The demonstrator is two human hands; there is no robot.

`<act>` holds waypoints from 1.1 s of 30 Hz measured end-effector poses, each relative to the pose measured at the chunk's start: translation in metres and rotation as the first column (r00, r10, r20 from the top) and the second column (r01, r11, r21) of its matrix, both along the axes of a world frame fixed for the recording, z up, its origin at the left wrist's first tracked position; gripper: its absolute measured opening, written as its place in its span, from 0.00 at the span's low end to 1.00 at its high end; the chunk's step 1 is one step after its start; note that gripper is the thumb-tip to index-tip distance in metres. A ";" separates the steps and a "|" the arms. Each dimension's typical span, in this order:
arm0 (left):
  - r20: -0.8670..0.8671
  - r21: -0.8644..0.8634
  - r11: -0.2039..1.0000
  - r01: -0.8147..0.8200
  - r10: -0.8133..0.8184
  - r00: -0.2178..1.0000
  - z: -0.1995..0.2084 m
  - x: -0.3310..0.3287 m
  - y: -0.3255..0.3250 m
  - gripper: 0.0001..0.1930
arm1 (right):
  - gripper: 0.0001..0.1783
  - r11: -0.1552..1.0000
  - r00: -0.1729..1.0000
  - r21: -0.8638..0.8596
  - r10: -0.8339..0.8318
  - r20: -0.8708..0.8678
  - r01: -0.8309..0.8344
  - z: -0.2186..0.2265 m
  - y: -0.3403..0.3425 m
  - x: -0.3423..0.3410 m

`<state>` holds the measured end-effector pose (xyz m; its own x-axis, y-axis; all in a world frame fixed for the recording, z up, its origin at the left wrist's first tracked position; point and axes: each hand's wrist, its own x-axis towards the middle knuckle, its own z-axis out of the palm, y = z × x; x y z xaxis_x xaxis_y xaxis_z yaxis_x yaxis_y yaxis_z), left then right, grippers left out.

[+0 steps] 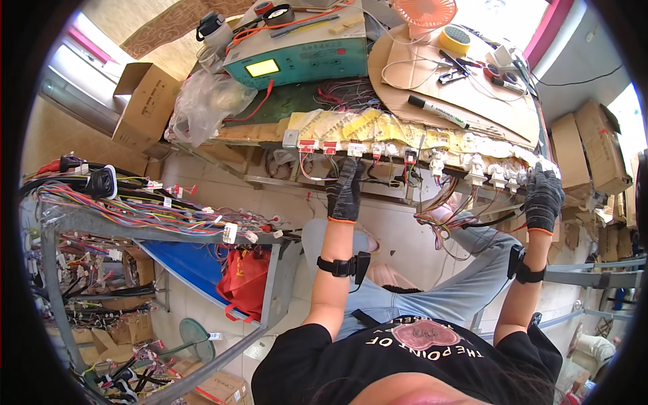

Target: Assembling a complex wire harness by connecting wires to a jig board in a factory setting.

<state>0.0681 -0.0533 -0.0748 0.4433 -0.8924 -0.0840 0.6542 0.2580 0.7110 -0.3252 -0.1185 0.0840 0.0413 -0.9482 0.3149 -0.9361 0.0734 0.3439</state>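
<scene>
My left hand point(345, 192), in a dark grey knitted glove with an orange cuff, reaches up to the bench's front edge. Its fingers are closed at a white plug connector point(356, 150) in a row of sockets. Farther right, my right hand point(543, 200), gloved alike, has its fingers together against the white connectors at the row's right end; what they grip is hidden. Between the hands, white connectors point(476, 170) with coloured wires hang from the edge. Red-and-white connectors point(308, 146) sit left of my left hand. A bundle of wires point(442, 219) droops below.
A teal tester box point(297, 67) with a lit yellow screen stands on the bench. A marker pen point(439, 112), pliers point(453, 62) and an orange fan point(425, 12) are at the right. Wire harnesses point(155, 208) lie on a metal rack at left. Cardboard boxes point(146, 104) flank the bench.
</scene>
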 end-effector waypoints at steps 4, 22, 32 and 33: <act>-0.038 -0.054 0.998 0.015 -0.017 0.999 0.010 -0.008 0.005 0.18 | 0.20 0.999 0.999 0.020 -0.034 0.010 0.034 -0.001 -0.001 -0.001; 0.097 -0.032 0.999 -0.020 0.023 0.995 0.002 -0.016 0.014 0.19 | 0.20 0.999 0.999 -0.009 0.043 0.031 -0.043 0.002 0.007 0.003; 0.118 -0.046 0.995 -0.089 0.094 0.989 0.005 -0.011 0.011 0.14 | 0.19 0.999 0.998 0.008 0.043 0.038 -0.043 0.009 0.006 0.012; 0.118 -0.044 0.995 -0.088 0.092 0.989 0.004 -0.012 0.010 0.14 | 0.19 0.999 0.998 0.021 0.030 0.055 -0.031 0.011 0.007 0.014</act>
